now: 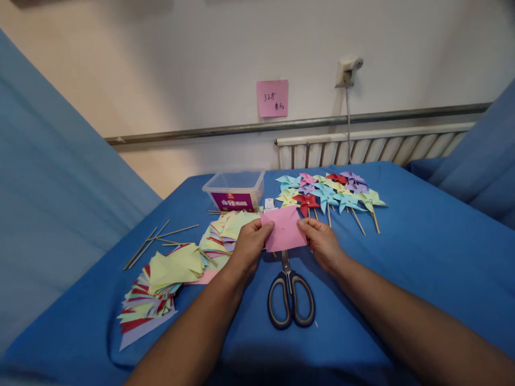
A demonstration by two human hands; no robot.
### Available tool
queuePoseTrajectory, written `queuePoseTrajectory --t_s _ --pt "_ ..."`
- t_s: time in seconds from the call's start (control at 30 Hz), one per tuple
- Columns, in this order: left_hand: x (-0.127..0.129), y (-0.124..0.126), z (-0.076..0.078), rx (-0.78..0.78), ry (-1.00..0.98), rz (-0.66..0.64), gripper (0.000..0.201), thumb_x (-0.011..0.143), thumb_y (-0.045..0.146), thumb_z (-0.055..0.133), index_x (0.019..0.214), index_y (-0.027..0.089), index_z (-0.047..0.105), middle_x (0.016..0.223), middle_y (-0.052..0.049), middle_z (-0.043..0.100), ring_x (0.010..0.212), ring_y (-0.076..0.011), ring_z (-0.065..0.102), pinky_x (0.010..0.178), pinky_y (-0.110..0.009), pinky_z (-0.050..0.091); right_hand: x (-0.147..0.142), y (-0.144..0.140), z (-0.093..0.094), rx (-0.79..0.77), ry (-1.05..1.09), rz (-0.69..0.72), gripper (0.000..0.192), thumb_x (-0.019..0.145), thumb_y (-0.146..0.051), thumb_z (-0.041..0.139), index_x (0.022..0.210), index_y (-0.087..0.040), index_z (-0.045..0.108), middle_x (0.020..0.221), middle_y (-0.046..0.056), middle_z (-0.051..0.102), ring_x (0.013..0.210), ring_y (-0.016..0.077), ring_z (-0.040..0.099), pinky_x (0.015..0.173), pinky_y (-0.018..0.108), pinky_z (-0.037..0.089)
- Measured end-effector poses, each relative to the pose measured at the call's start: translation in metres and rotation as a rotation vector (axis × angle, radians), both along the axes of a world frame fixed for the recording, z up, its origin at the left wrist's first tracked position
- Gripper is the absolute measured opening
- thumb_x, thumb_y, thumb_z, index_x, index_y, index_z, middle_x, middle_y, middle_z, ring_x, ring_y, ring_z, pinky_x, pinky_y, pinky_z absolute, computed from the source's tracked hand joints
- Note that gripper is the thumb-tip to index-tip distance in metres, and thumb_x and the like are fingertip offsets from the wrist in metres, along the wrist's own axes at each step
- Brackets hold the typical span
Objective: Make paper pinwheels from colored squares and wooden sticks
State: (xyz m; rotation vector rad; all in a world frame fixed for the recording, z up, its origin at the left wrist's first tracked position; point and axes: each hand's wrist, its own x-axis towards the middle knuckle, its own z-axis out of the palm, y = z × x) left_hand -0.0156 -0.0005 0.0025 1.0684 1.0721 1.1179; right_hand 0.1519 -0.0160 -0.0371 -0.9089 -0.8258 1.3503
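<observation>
A square of pink paper (284, 230) is held up above the table between my two hands, its face toward me. My left hand (251, 241) pinches its left edge, thumb in front. On the opposite edge, my right hand (322, 241) grips it the same way. Below the paper lies a pair of scissors (290, 300) with dark blue and grey handles, its blade tips hidden behind the sheet. Close to my left forearm spread stacks of coloured paper squares (177, 268), yellow on top, with red, lilac and green edges showing.
Several finished paper pinwheels (325, 193) on sticks lie at the back right. A clear plastic tub (235, 187) with a purple label stands at the back, near a small white box (269, 203). Loose thin sticks (151, 244) lie at left. Behind the blue-covered table (402, 257) are a wall rail and radiator (374, 145).
</observation>
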Motion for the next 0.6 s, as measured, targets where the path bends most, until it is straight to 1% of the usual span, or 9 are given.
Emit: queuePoseTrajectory --t_s 0.07,0.13,0.2,0.23,0.27,0.33,0.4,0.5,0.6 --pt "0.001 0.000 0.001 -0.050 -0.100 0.022 0.028 0.069 0.030 0.077 0.087 0.010 0.072 0.072 -0.006 0.071 0.057 -0.0136 0.060 0.055 -0.024 0.048 0.000 0.001 0.001 0.019 -0.078 -0.070 0.038 0.069 -0.051 0.075 0.085 -0.018 0.066 0.068 -0.001 0.062 0.058 0.0126 0.053 0.054 0.025 0.041" --pt "0.003 0.000 0.004 -0.103 -0.226 0.050 0.024 0.072 0.022 0.073 0.092 0.008 0.071 0.078 -0.009 0.073 0.064 -0.0170 0.065 0.061 -0.028 0.054 0.001 0.001 0.001 0.087 -0.195 -0.151 0.040 0.072 -0.047 0.072 0.100 -0.020 0.064 0.083 0.002 0.066 0.068 0.0162 0.060 0.060 0.029 0.046" --pt "0.005 -0.001 0.007 -0.138 -0.331 0.097 0.019 0.075 0.013 0.068 0.092 0.007 0.071 0.081 -0.012 0.074 0.068 -0.0184 0.068 0.067 -0.030 0.056 0.000 -0.001 0.001 0.229 -0.377 -0.241 0.044 0.075 -0.038 0.068 0.115 -0.022 0.058 0.107 0.008 0.065 0.087 0.0212 0.064 0.071 0.035 0.052" --pt "0.005 -0.001 0.009 -0.149 -0.369 0.118 0.017 0.075 0.010 0.066 0.091 0.006 0.070 0.082 -0.012 0.074 0.070 -0.0184 0.068 0.069 -0.030 0.057 0.000 -0.004 0.001 0.325 -0.494 -0.285 0.046 0.077 -0.032 0.066 0.121 -0.024 0.056 0.118 0.010 0.061 0.100 0.0237 0.062 0.078 0.039 0.052" --pt "0.006 -0.001 0.010 -0.157 -0.398 0.136 0.016 0.076 0.007 0.064 0.091 0.006 0.070 0.083 -0.012 0.074 0.071 -0.0182 0.069 0.071 -0.030 0.058 -0.001 -0.006 0.002 0.423 -0.619 -0.321 0.048 0.077 -0.026 0.064 0.124 -0.026 0.054 0.127 0.011 0.056 0.112 0.0258 0.058 0.086 0.042 0.051" --pt "0.007 -0.002 0.013 -0.168 -0.437 0.141 0.017 0.077 0.004 0.063 0.092 0.005 0.069 0.087 -0.013 0.075 0.074 -0.0186 0.070 0.074 -0.030 0.058 -0.003 -0.012 0.004 0.590 -0.845 -0.349 0.050 0.077 -0.017 0.061 0.125 -0.029 0.054 0.136 0.010 0.049 0.127 0.0280 0.047 0.099 0.048 0.045" --pt "0.007 -0.004 0.013 -0.165 -0.457 0.122 0.020 0.076 0.003 0.063 0.096 0.005 0.068 0.091 -0.013 0.075 0.078 -0.0193 0.070 0.076 -0.030 0.058 -0.006 -0.016 0.006 0.693 -0.997 -0.342 0.051 0.076 -0.012 0.060 0.123 -0.031 0.055 0.139 0.008 0.044 0.131 0.0290 0.042 0.106 0.053 0.039" --pt "0.007 -0.007 0.013 -0.153 -0.471 0.088 0.024 0.075 0.003 0.065 0.099 0.006 0.067 0.093 -0.013 0.075 0.079 -0.0193 0.071 0.076 -0.030 0.058 -0.008 -0.018 0.007 0.757 -1.106 -0.341 0.045 0.077 -0.013 0.063 0.118 -0.030 0.058 0.142 0.008 0.040 0.130 0.0303 0.042 0.107 0.055 0.037" --pt "0.008 -0.009 0.012 -0.147 -0.470 0.067 0.026 0.073 0.005 0.068 0.099 0.006 0.067 0.093 -0.014 0.074 0.079 -0.0203 0.071 0.076 -0.031 0.058 -0.008 -0.017 0.007 0.803 -1.130 -0.353 0.034 0.079 -0.016 0.065 0.110 -0.028 0.062 0.143 0.008 0.039 0.130 0.0306 0.042 0.105 0.054 0.039"
